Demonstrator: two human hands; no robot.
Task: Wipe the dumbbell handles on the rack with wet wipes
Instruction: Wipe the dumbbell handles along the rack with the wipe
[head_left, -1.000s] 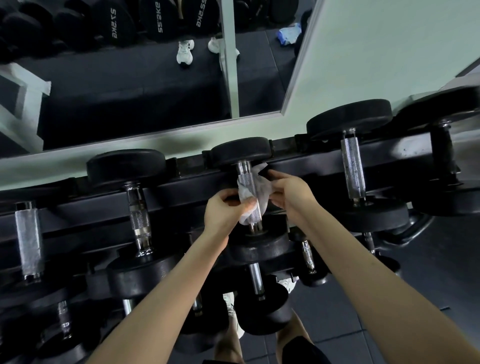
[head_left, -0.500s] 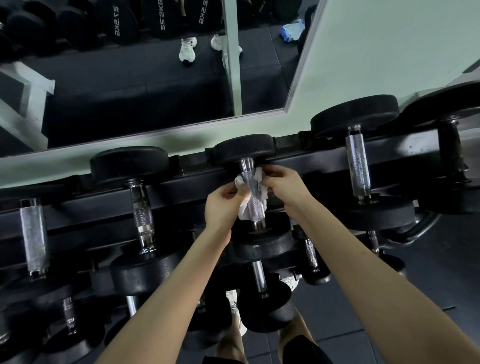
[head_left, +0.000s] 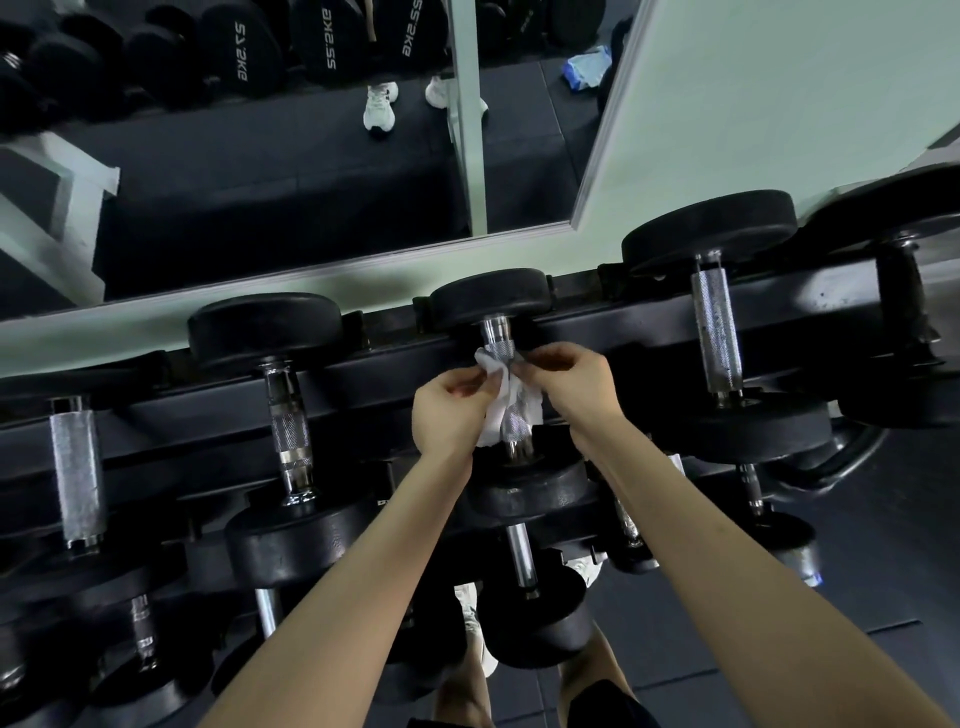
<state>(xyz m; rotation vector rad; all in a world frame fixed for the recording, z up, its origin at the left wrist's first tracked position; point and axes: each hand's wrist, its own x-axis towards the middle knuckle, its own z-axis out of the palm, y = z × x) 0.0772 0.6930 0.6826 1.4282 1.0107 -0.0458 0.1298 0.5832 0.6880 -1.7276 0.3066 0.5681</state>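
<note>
The middle of the handle (head_left: 497, 338) is covered by the wet wipe (head_left: 511, 405); the rightmost dumbbell (head_left: 901, 291) is cut off by the right edge.

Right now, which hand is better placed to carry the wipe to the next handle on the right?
Likely the right hand: it pinches the wet wipe and sits on the side nearer the right-side handle. The left hand, also gripping the wipe, would have to cross the middle handle.
</note>
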